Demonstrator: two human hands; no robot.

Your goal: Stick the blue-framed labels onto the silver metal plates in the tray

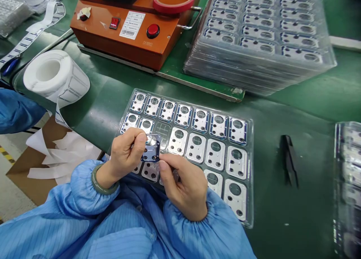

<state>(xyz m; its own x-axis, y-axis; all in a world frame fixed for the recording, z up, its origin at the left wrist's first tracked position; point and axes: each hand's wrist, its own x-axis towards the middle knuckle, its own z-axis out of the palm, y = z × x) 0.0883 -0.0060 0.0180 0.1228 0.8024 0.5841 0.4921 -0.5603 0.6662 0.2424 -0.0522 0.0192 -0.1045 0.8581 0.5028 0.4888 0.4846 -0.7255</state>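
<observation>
A small metal plate with blue edges [150, 152] is held between my two hands above a clear plastic tray [250, 168]. My left hand [126, 150] pinches its upper left side, with the fingers curled in. At its lower right edge, the thumb and forefinger of my right hand [183, 182] are closed on it. The tray carries rows of similar silver plates, each with a round hole. One pocket [163, 133] in the second row holds no plate. My hands and sleeves hide part of the lower rows.
Black tweezers [289, 157] lie right of the tray. A label roll [56, 76] stands at left, above a box of paper strips [63, 153]. Behind are an orange machine [121, 33], red tape [174, 1] and stacked trays [259, 59]. Another person's blue sleeve [19, 110] shows at left.
</observation>
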